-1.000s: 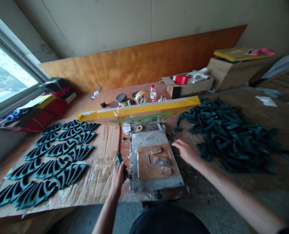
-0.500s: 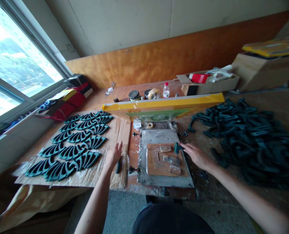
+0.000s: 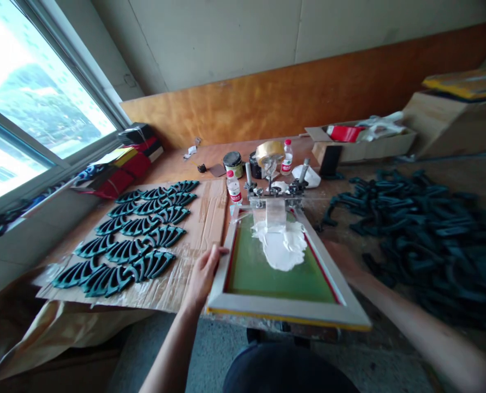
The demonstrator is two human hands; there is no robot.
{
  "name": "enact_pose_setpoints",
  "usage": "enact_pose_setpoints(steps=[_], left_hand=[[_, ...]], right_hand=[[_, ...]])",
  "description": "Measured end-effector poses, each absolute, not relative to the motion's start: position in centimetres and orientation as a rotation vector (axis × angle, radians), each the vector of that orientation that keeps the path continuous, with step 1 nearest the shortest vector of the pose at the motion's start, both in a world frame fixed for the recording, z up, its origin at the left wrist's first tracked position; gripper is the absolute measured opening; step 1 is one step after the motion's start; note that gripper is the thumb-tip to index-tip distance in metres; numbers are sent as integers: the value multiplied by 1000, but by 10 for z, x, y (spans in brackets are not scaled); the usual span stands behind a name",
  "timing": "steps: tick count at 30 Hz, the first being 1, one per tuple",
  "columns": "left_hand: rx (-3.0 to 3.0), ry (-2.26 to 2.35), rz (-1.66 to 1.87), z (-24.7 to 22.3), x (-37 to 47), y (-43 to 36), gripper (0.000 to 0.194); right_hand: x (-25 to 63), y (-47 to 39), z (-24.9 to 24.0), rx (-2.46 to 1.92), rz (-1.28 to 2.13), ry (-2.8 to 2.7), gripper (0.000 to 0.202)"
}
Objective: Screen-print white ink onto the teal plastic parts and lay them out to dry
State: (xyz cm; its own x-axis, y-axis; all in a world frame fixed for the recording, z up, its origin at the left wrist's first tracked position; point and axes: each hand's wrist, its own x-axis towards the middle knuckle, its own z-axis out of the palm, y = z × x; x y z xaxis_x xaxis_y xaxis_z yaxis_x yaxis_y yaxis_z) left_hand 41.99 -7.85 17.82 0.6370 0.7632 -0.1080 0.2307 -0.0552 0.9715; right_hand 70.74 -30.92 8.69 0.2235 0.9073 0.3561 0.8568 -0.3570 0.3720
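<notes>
A screen printing frame [image 3: 284, 307] with a green mesh lies lowered in front of me, covering the metal base. White ink [image 3: 284, 254] is spread over the upper part of its mesh, and a pale block [image 3: 276, 212] stands in the ink near the hinge clamps [image 3: 273, 188]. My left hand [image 3: 204, 275] grips the frame's left side, with a digit over the edge. Beside the frame's right side is my right hand [image 3: 343, 263], smeared by motion; its fingers are partly hidden, and I cannot see whether they hold anything.
Dark green fan-shaped parts [image 3: 150, 267] lie in rows on cardboard [image 3: 206, 218] to the left. A heap of dark green parts [image 3: 427, 229] covers the right side. Behind the frame stand bottles [image 3: 233, 188], jars [image 3: 233, 164] and an open carton [image 3: 374, 144].
The raised frame has come down over the base. My left hand moved from above the cardboard onto its left side. My right hand, which held a dark green part over the base, has shifted rightward.
</notes>
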Motion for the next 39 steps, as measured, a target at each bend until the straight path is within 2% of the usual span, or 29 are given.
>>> enact_pose_setpoints(steps=[3, 5, 7, 10, 11, 14, 17, 20, 23, 26, 29, 31, 32, 35, 36, 39], left_hand=[[1658, 892, 378, 121, 408, -87, 63], [1738, 949, 318, 94, 409, -87, 65], [1834, 997, 264, 81, 412, -85, 62], [1944, 1003, 184, 77, 414, -80, 58], [1965, 999, 166, 77, 413, -79, 57], [1990, 998, 151, 76, 411, -77, 57], [1980, 1001, 174, 72, 410, -77, 55], [1951, 990, 199, 70, 409, -78, 55], [1893, 981, 228, 70, 409, -78, 57], [1821, 991, 250, 69, 408, -79, 59], [1761, 1000, 263, 70, 408, -79, 61], [1711, 985, 270, 75, 409, -79, 64], [1678, 965, 272, 80, 409, -79, 67], [1548, 886, 268, 108, 409, -78, 77], [1511, 872, 285, 121, 410, -78, 78], [1446, 879, 408, 165, 419, -77, 64]], right_hand=[[722, -287, 117, 2833, 645, 1768, 30], [717, -257, 135, 2980, 511, 1885, 46], [703, -230, 146, 2870, 356, 2024, 48], [677, -217, 140, 2659, 56, 2110, 15], [670, -222, 135, 2597, 2, 2152, 12], [657, -255, 123, 2370, 7, 2390, 22], [658, -280, 126, 2147, -78, 2609, 23], [662, -280, 132, 2176, -216, 2628, 23], [655, -277, 121, 2362, 78, 2603, 29], [643, -289, 103, 2285, 400, 2740, 36], [644, -292, 105, 2272, 152, 2768, 26], [654, -277, 119, 2431, -8, 2653, 19], [661, -264, 129, 2533, -31, 2576, 23], [687, -227, 160, 2810, 67, 2286, 52], [698, -221, 169, 2870, 127, 2188, 55], [731, -228, 182, 3089, 415, 1913, 41]])
